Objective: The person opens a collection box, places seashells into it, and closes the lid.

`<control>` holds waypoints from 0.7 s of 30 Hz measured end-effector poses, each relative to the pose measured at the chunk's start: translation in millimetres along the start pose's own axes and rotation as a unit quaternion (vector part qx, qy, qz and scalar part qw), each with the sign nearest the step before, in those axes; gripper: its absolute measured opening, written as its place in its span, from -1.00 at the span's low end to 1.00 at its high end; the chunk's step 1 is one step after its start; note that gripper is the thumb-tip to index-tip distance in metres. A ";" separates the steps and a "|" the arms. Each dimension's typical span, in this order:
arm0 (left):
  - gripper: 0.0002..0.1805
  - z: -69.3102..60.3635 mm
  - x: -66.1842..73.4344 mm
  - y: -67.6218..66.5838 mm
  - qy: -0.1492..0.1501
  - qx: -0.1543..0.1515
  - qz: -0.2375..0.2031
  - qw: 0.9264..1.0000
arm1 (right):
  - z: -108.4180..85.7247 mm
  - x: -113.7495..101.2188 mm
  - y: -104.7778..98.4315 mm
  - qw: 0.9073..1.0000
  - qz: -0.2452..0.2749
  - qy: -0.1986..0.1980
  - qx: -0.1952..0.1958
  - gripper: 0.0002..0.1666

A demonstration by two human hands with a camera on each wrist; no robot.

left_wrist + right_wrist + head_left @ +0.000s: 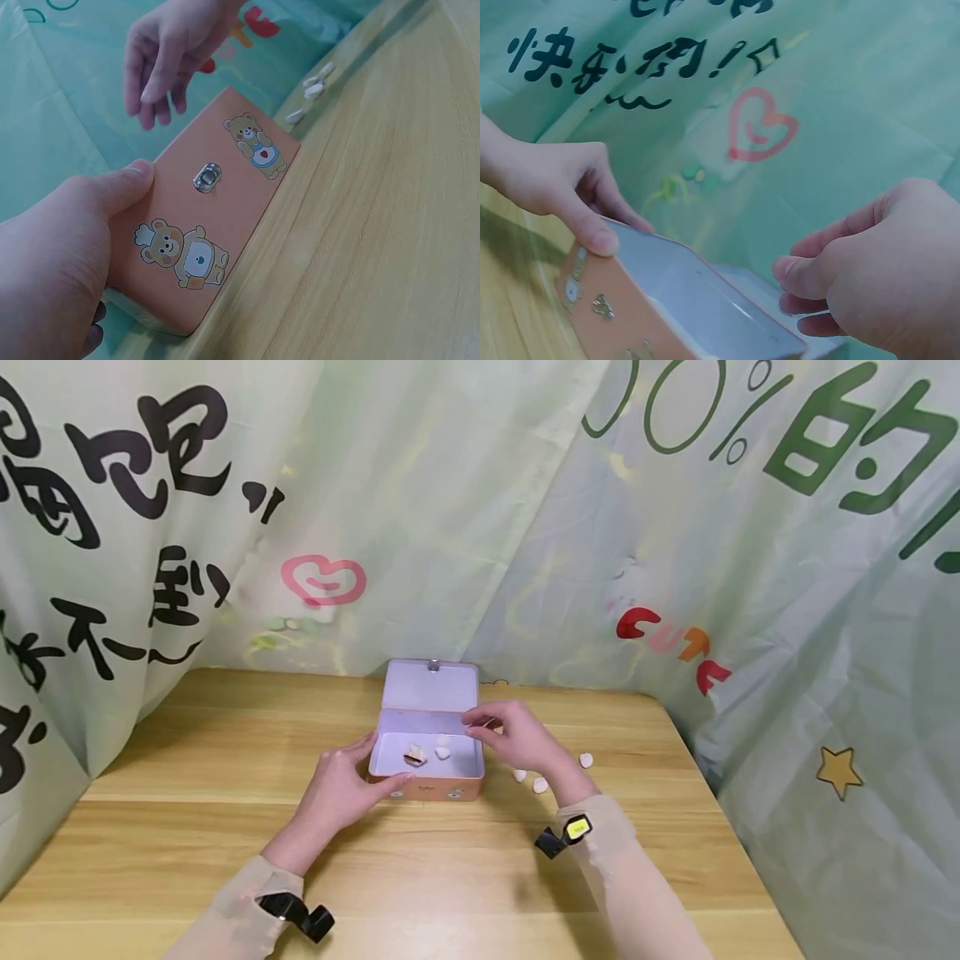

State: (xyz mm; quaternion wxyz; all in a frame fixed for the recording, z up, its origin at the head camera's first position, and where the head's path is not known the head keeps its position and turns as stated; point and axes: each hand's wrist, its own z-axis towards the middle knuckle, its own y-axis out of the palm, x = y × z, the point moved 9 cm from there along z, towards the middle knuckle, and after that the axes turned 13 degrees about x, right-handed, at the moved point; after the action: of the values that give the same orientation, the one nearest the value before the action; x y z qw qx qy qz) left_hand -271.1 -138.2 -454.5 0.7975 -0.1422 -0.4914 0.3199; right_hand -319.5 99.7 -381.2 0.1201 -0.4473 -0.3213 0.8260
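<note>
Big cloth with writing [435,510] hangs behind table [435,893]. Box [423,789] stands on table near cloth, lid [430,687] tipped back, leaving inside easy to reach. Left hand [341,785] grips box's left side, thumb on front, likely so box won't slide. Right hand [517,735] above box's right side: fingers loosely bent, narrow gap, nothing seen there. Brown-white bit [415,757], pale bits [442,752] inside. Loose white bits [540,785] right of box; right wrist partly in way.

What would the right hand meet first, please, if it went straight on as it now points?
The right hand would probably meet the open lid of the bear-print tin, though depth is unclear.
</note>
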 end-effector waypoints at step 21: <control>0.15 -0.9 1.7 -0.8 0.009 0.004 0.001 1.000 | -69.2 80.2 -61.0 0.995 -0.022 0.084 0.040 -0.74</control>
State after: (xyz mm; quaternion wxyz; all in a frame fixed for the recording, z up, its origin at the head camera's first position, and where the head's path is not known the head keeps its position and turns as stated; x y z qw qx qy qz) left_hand -269.5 -137.6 -453.3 0.8020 -0.1425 -0.4827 0.3217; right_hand -314.3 214.6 -422.6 0.1828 -0.5026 -0.2864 0.7950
